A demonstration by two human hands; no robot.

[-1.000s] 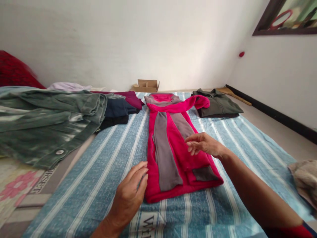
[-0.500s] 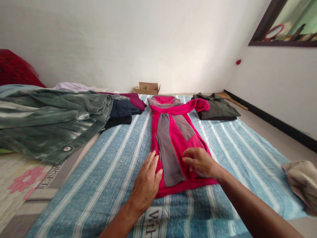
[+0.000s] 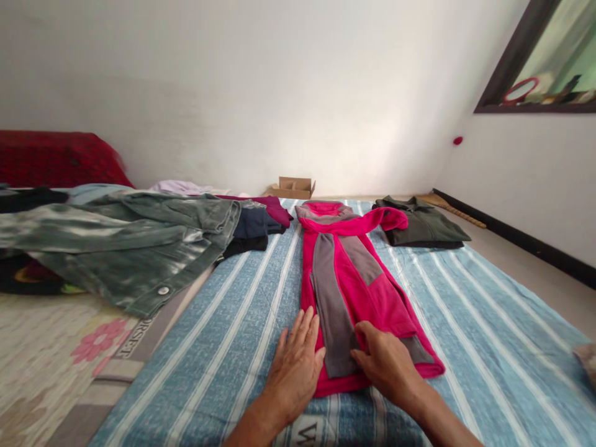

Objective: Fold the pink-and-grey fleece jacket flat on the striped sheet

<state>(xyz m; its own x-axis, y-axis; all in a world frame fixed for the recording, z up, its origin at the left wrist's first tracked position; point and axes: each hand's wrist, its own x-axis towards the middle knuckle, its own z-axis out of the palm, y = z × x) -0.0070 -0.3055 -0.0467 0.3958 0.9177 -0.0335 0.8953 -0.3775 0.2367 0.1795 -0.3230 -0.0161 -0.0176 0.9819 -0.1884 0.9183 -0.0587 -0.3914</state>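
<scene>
Our forearms run out of the bottom edge, and a beige cloth [image 3: 587, 363] at the right edge is mostly cut off. Printed letters on the striped blanket [image 3: 223, 323] between our wrists are cropped; we can read only a "W". On the floral mat [image 3: 56, 366] the writing looks like "RSET", its start hidden under the green jacket [image 3: 125, 242]. Our left hand [image 3: 294, 366] lies flat and open, fingers spread, on the near left edge of the pink and grey fleece [image 3: 358, 279]. Our right hand [image 3: 388, 363] presses open-palmed on its near hem. The fleece lies lengthwise along the blanket's middle.
</scene>
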